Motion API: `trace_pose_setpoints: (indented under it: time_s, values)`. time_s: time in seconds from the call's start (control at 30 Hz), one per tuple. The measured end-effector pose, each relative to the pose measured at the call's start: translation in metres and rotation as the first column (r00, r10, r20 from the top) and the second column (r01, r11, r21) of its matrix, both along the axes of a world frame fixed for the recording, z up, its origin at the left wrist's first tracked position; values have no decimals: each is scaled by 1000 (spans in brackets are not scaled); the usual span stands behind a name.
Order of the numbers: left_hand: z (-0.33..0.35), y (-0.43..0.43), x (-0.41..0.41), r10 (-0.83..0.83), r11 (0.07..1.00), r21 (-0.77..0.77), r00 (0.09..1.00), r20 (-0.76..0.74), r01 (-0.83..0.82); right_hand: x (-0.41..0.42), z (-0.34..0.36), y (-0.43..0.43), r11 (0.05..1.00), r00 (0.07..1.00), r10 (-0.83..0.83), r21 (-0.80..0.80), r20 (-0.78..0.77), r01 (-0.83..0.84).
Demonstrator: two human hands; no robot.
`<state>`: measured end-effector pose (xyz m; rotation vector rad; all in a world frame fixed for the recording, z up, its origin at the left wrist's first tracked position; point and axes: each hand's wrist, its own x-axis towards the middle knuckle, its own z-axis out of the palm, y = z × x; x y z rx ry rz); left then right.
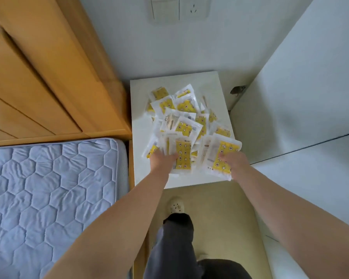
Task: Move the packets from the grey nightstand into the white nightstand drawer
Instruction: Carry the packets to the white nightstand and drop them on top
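Forearms are stretched toward the nightstand [214, 85]. Yellow-and-white packets [181, 117] are heaped across its top. Some at the nightstand's near edge are gripped by the left hand [163, 158]. Others overhanging its near right corner are gripped by the right hand [233, 160], thumb on top. A quilted mattress [48, 188] is seen left of the nightstand, and a wall socket [179, 11] above it.

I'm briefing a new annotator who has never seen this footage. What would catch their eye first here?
The heap of yellow-and-white packets piled on the pale nightstand in the middle, against the wall. Next, the left hand and right hand gripping packets at the heap's near edge, and the blue quilted mattress at lower left.
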<state>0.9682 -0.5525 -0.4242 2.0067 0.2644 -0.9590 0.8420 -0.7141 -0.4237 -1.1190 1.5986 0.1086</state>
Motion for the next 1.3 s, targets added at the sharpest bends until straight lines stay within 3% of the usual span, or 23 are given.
trace_pose_setpoints:
  time_s: [0.13, 0.23, 0.3, 0.37, 0.43, 0.5, 0.57, 0.67, 0.83, 0.93, 1.07, 1.3]
  values:
    - [-23, -35, 33, -130, 990, 84, 979, 157, 118, 43, -31, -39, 993, 998, 65, -99, -11, -66]
    - [-43, -49, 44, -184, 983, 61, 934, 305, 174, 66, -57, -52, 975, 997, 74, -210, 14, -69]
    - [-60, -50, 45, -299, 954, 153, 812, 502, 257, 75, -70, -48, 934, 991, 137, -332, -8, -132]
    - [-79, -50, 43, -447, 895, 315, 663, 601, 317, 78, -83, -43, 849, 971, 216, -471, -102, -238]
    - [-93, -51, 39, -524, 852, 391, 599, 606, 349, 79, -88, -43, 806, 950, 219, -506, -225, -305]
    - [-101, -52, 36, -543, 838, 406, 615, 571, 363, 78, -89, -44, 844, 946, 193, -446, -262, -296]
    - [-107, -49, 34, -557, 827, 424, 634, 536, 369, 74, -92, -40, 845, 946, 245, -432, -212, -316]
    - [-115, -46, 32, -571, 816, 451, 624, 532, 362, 76, -97, -26, 770, 916, 389, -511, -96, -381]
    - [-117, -43, 41, -546, 827, 470, 643, 537, 309, 90, -99, -16, 661, 811, 579, -532, -89, -530]
    - [-117, -40, 44, -523, 842, 448, 655, 545, 299, 88, -93, -19, 663, 825, 565, -582, -24, -471]
    - [-115, -37, 42, -550, 828, 458, 622, 557, 322, 72, -100, -21, 649, 861, 480, -591, -170, -478]
    - [-116, -29, 41, -610, 784, 516, 587, 533, 345, 58, -112, -14, 618, 856, 494, -631, -154, -469]
